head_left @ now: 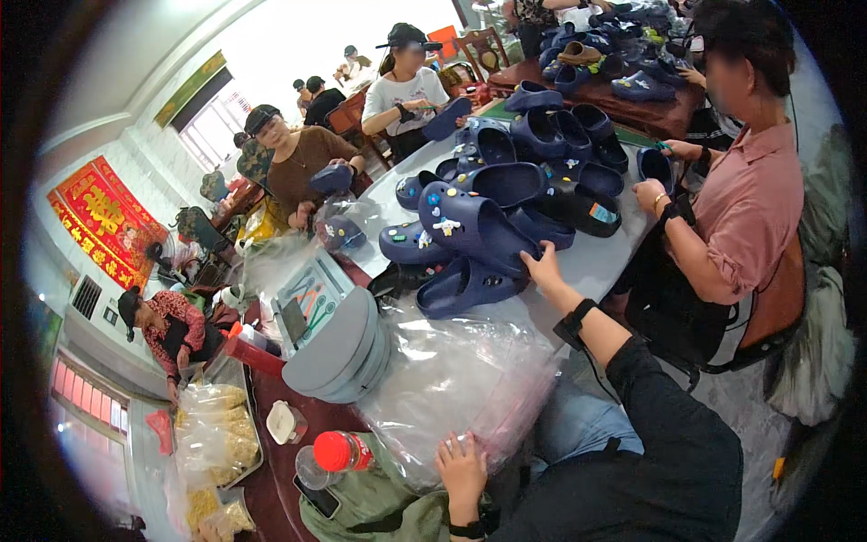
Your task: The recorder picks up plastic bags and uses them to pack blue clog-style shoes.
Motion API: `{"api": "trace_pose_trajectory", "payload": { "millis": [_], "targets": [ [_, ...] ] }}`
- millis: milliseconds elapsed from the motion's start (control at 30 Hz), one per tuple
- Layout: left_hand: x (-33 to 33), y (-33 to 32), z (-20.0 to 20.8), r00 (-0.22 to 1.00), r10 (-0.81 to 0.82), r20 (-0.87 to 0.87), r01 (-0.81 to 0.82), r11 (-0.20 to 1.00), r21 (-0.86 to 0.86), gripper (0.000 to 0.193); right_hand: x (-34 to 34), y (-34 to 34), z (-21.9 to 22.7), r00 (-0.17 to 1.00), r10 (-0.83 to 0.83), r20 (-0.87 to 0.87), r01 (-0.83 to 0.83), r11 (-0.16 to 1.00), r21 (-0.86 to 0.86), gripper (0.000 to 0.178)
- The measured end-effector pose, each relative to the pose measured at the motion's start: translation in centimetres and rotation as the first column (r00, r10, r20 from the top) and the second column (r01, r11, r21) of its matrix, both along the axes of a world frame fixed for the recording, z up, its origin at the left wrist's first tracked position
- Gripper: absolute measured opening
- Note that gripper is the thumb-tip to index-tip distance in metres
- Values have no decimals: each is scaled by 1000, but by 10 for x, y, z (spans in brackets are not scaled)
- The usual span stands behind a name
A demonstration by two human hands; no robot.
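My right hand [545,271] reaches to the front of a pile of clogs and grips the heel end of a navy blue clog [474,226]. Small colourful charms dot the toe of this clog, which rests on top of others. Below it lies another navy clog [470,287]. Fingers spread, my left hand [462,468] lies flat on the near edge of a stack of clear plastic bags [442,379]. A black clog [582,206] with a blue label sits to the right in the pile.
Left of the bags stands a grey tray [339,348] holding scissors. Nearer are a red-lidded jar [334,450], a phone [318,495] and green cloth [379,492]. Co-workers handle clogs across the white table [551,312]; a person in pink [750,199] sits at right.
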State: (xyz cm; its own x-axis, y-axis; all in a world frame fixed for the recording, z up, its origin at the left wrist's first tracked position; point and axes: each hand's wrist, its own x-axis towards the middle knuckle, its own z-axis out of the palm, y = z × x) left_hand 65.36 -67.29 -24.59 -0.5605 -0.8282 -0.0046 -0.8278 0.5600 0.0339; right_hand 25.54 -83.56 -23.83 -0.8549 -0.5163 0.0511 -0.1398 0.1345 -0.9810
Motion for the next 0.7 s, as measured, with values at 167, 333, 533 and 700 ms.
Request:
{"api": "trace_pose_trajectory", "payload": {
  "millis": [167,333,533,700],
  "targets": [
    [9,-7,-15,996,49,-71,-49,999,-5,58,5,10,20,740,462,488,-438,882,-172,58],
    [11,-6,-4,987,63,-147,-58,997,42,54,47,58,38,638,557,531,-362,826,-432,45],
    [20,-14,2,969,77,-233,-98,992,-79,38,39,139,13,483,552,680,-289,833,-471,30],
    [23,-28,6,935,60,-351,-103,989,-107,42,17,180,17,473,457,753,-320,886,-337,24]
  ]
}}
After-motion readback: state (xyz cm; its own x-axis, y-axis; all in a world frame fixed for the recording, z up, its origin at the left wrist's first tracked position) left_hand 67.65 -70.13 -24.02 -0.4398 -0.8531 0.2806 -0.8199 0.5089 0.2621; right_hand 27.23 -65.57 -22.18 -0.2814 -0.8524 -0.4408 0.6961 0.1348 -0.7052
